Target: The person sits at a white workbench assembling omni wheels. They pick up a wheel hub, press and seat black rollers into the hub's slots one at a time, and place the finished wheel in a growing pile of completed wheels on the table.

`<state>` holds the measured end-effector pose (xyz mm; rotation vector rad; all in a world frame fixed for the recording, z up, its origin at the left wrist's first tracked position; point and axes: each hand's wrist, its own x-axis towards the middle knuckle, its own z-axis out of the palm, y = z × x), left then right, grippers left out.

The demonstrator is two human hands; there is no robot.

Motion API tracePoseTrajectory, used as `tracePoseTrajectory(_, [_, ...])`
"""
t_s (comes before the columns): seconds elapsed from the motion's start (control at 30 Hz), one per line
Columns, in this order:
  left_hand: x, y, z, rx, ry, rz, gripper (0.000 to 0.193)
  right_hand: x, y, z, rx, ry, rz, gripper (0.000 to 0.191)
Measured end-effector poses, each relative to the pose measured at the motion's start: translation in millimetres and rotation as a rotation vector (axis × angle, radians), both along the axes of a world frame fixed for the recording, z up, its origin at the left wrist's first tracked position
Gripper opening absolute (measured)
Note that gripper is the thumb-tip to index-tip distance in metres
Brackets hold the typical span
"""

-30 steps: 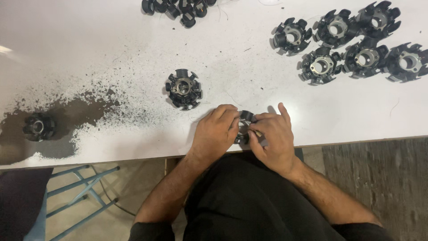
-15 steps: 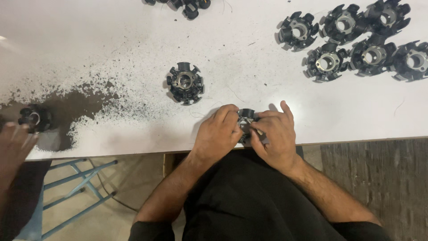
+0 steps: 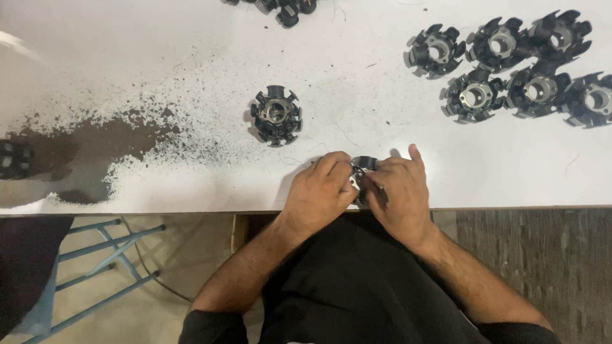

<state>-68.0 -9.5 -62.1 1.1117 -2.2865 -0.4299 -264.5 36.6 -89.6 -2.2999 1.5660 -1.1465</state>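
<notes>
Both my hands close around one small black slotted round part (image 3: 363, 167) with a metal centre, at the near edge of the white table (image 3: 159, 57). My left hand (image 3: 320, 191) covers its left side, and my right hand (image 3: 400, 191) wraps its right side, so most of the part is hidden. Another black slotted part (image 3: 275, 115) with a metal hub lies alone on the table, a little beyond and left of my hands.
Several similar black parts (image 3: 510, 64) are grouped at the far right, more (image 3: 280, 7) at the top edge. Dark powder (image 3: 108, 140) is spread over the table's left, with one part (image 3: 13, 159) at the left edge. A blue metal frame (image 3: 95, 261) stands below.
A hand that showed at the lower left half a second ago is gone. My hands stay on the part at the table's edge; the view has shifted slightly.
</notes>
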Motion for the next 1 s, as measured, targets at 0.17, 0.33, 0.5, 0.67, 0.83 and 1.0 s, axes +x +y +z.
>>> tracePoseTrajectory(0.17, [47.5,-41.4,38.5,-0.445,-0.218,0.38,0.075,-46.8,1.1,-8.7,-0.015,0.076,-0.159,0.029])
tracePoseTrajectory(0.33, [47.3,-80.5,49.2,-0.013,-0.276,0.514,0.109,-102.6,1.8,-12.1,-0.04,0.122,-0.338,0.022])
tracePoseTrajectory(0.5, [34.7,-69.7,58.2,0.016,-0.215,0.267,0.111,-119.0,-1.8,-3.5,-0.078,0.075,-0.417,0.02])
tracePoseTrajectory(0.67, [0.3,-23.1,33.8,0.224,-0.207,-0.034,0.101,-83.9,4.2,1.0,-0.132,-0.185,-0.279,0.021])
tracePoseTrajectory(0.83, [-4.6,-4.0,7.0,0.078,0.024,-0.06,0.073,-31.6,6.0,2.2,-0.005,-0.195,-0.111,0.022])
tracePoseTrajectory(1.0, [-13.2,-1.5,6.8,0.141,0.044,0.038,0.026,-3.9,-9.8,13.2,0.093,-0.192,-0.067,0.02])
